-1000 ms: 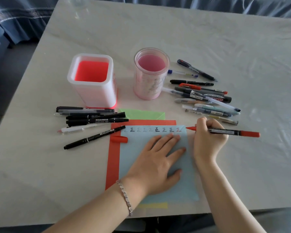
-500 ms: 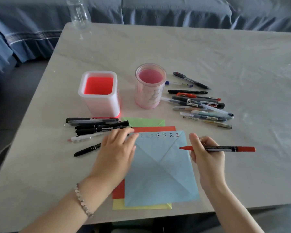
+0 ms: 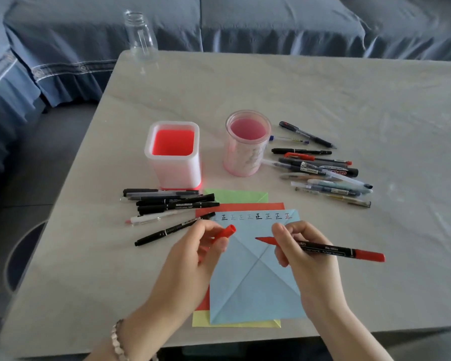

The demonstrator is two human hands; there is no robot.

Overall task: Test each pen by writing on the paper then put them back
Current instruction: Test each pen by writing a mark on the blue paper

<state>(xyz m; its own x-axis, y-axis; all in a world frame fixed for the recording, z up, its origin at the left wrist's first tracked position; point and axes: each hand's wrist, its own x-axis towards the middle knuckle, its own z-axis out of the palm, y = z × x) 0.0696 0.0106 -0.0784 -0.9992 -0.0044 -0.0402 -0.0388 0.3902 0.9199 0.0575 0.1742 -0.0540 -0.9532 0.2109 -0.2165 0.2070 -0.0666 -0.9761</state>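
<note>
Recapping the red marker, cap not on yet

Left hand (image 3: 193, 259) pinches the cap (image 3: 228, 231), right hand (image 3: 302, 256) grips the marker (image 3: 331, 250) near its front end, both over the blue paper (image 3: 255, 282) at the table's (image 3: 375, 295) 6 o'clock side. Marker's long axis runs 9-to-3, tip at 9, tail dipping toward 4. Cap pokes toward 2, so I'd level it, face its mouth to the tip, then push straight. Crooked could mash the nib.

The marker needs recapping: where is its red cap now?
Head view: the left hand pinches the red cap over the blue paper, left of the marker.
</note>
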